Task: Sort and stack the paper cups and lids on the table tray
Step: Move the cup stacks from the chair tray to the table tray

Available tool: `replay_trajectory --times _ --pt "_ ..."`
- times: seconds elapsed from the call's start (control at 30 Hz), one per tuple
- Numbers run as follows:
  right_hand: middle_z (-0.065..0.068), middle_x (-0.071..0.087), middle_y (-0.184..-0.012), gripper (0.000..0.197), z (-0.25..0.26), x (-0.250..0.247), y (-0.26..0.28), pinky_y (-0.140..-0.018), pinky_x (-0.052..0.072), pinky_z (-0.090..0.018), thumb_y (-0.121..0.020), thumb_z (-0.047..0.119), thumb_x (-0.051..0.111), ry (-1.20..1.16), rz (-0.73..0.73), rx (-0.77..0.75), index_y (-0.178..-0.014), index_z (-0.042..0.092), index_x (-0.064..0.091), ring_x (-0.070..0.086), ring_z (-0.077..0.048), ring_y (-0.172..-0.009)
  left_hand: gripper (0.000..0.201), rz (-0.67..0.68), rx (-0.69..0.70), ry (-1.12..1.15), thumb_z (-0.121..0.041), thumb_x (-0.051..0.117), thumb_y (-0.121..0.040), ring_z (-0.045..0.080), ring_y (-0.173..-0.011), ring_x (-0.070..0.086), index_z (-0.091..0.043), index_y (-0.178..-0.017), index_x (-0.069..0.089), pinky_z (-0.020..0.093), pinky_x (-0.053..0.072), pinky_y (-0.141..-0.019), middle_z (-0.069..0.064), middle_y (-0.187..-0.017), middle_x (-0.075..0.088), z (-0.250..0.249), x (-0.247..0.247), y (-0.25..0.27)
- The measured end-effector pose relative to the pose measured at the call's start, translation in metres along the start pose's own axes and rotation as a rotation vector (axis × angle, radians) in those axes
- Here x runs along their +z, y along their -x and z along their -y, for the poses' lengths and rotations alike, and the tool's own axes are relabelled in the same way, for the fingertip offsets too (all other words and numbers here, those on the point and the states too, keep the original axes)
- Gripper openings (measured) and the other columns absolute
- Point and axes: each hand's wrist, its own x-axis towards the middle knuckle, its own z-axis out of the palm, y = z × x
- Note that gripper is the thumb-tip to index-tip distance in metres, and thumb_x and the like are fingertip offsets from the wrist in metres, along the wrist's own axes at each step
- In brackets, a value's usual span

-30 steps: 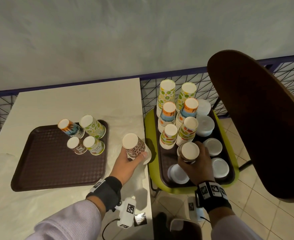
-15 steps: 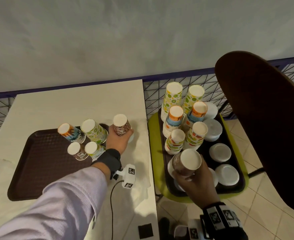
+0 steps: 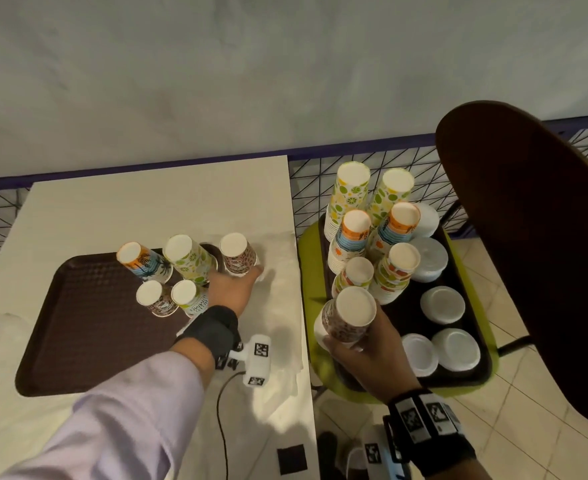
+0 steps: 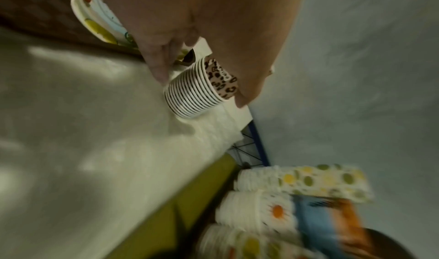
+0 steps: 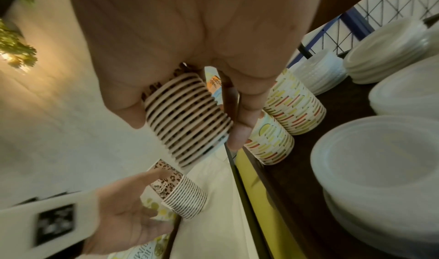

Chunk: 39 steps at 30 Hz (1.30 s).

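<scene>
My left hand (image 3: 242,277) grips a stack of leopard-print paper cups (image 3: 235,256), upside down, at the far right corner of the brown tray (image 3: 78,323). In the left wrist view the thumb and fingers lie on either side of this stack (image 4: 199,88), whose rims rest on the white surface beside the tray. My right hand (image 3: 365,346) holds a second leopard-print stack (image 3: 349,317) in the air over the near left corner of the chair's dark tray (image 3: 458,379); the right wrist view shows that stack (image 5: 187,124) between fingers and thumb. On the brown tray stand a palm-print stack (image 3: 140,261), a lime-print stack (image 3: 188,258) and two shorter ones (image 3: 154,297).
A green chair seat (image 3: 311,271) to the right of the table carries the dark tray with several tall cup stacks (image 3: 353,202) and piles of white lids (image 3: 441,303). A dark brown chair back (image 3: 534,237) rises at the far right. Wire fencing runs behind.
My left hand carried its leopard stack from the table's right edge away to the tray's far right corner. My right hand lifted its stack off the chair tray, up and toward me.
</scene>
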Motion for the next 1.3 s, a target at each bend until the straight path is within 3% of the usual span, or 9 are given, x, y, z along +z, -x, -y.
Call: replay_trajectory --times 0.1,0.27,0.37,0.53,0.67,0.8,1.03,1.13,1.3 --pt "0.019 0.059 -0.130 0.077 0.007 0.002 -0.006 -0.101 0.052 -0.030 -0.072 0.042 0.087 0.015 0.006 0.007 -0.136 0.038 0.046 0.056 -0.002 -0.123 0.083 -0.006 0.010 0.162 -0.046 0.079 -0.070 0.024 -0.115 0.060 -0.010 -0.137 0.046 0.040 0.048 -0.099 0.003 -0.124 0.060 -0.005 -0.011 0.049" --pt "0.011 0.059 -0.131 0.081 0.015 0.014 -0.020 -0.102 0.051 -0.040 -0.069 0.053 0.082 0.075 0.035 0.008 -0.139 0.033 0.046 0.057 -0.008 -0.123 0.085 0.621 0.099 0.106 -0.056 0.077 -0.065 0.020 -0.116 0.065 -0.055 -0.141 0.038 0.041 0.057 -0.095 0.002 -0.134 0.053 -0.005 -0.024 0.118" --pt "0.004 0.060 -0.128 0.081 0.019 0.021 -0.022 -0.099 0.051 -0.041 -0.070 0.050 0.082 0.134 0.086 -0.079 -0.137 0.019 0.050 0.056 -0.013 -0.120 0.087 0.753 0.138 0.032 -0.054 0.083 -0.068 0.024 -0.115 0.068 -0.066 -0.141 0.036 0.042 0.058 -0.094 -0.005 -0.137 0.055 -0.009 -0.015 0.125" --pt "-0.001 0.057 -0.120 0.080 0.029 0.026 -0.022 -0.093 0.052 -0.041 -0.071 0.038 0.078 0.221 0.200 -0.093 -0.141 0.024 0.042 0.054 -0.016 -0.110 0.077 0.631 0.120 0.115 -0.049 0.093 -0.060 0.028 -0.113 0.070 -0.039 -0.130 0.063 0.057 0.059 -0.093 -0.001 -0.125 0.071 -0.011 -0.002 0.118" --pt "-0.001 0.046 -0.137 0.074 0.037 0.005 -0.024 -0.097 0.054 -0.034 -0.082 0.035 0.074 0.347 0.180 -0.108 -0.147 0.023 0.041 0.056 -0.017 -0.115 0.081 0.526 0.152 0.077 -0.050 0.089 -0.059 0.025 -0.106 0.070 -0.036 -0.133 0.058 0.041 0.064 -0.082 -0.003 -0.123 0.068 -0.008 -0.009 0.106" --pt "-0.006 0.042 -0.146 0.057 0.041 -0.019 -0.038 -0.092 0.050 -0.032 -0.082 0.016 0.074 0.479 -0.126 -0.196 -0.135 0.016 0.054 0.044 -0.024 -0.132 0.087 0.329 0.153 0.038 -0.050 0.088 -0.059 0.015 -0.115 0.065 -0.037 -0.136 0.050 0.046 0.058 -0.098 -0.011 -0.124 0.067 0.006 -0.017 0.081" --pt "-0.011 0.034 -0.155 0.061 0.020 -0.018 -0.059 -0.086 0.056 -0.048 -0.087 0.019 0.069 0.725 0.011 -0.122 -0.143 0.016 0.046 0.044 -0.036 -0.136 0.072 0.182 0.213 -0.089 -0.020 0.084 -0.084 0.014 -0.115 0.055 -0.026 -0.141 0.041 0.027 0.040 -0.100 -0.004 -0.130 0.059 0.010 -0.006 0.057" --pt "-0.015 0.034 -0.153 0.058 0.015 -0.014 -0.061 -0.080 0.057 -0.046 -0.090 0.019 0.068 0.760 0.014 -0.122 -0.143 0.016 0.046 0.049 -0.039 -0.130 0.076 0.175 0.214 -0.127 -0.020 0.084 -0.084 0.016 -0.118 0.054 -0.020 -0.146 0.040 0.027 0.039 -0.100 -0.001 -0.134 0.058 0.015 0.001 0.047" --pt "-0.024 0.028 -0.154 0.051 0.007 -0.014 -0.066 -0.091 0.055 -0.048 -0.093 0.020 0.068 0.781 0.030 -0.115 -0.140 0.013 0.050 0.043 -0.045 -0.135 0.077 0.140 0.151 -0.197 -0.031 0.084 -0.083 0.031 -0.127 0.058 -0.017 -0.145 0.040 0.032 0.042 -0.102 0.008 -0.140 0.061 0.026 0.010 0.040"
